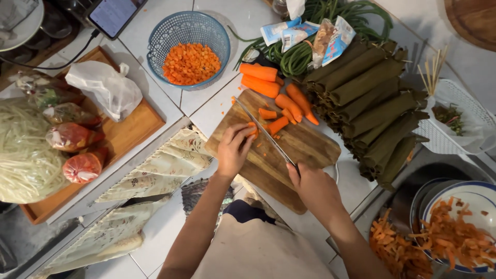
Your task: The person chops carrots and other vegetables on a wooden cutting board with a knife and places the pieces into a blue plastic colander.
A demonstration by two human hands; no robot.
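Orange carrot piece [252, 131] under curled left fingers [241, 135] (knife [264, 132] alongside).

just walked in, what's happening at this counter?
A person is cutting carrot on a wooden board. The left hand pins a carrot piece; the right hand grips a knife with its blade across that piece. More peeled carrots lie at the board's far edge. A blue basket already holds diced carrot. Peelings sit lower right.
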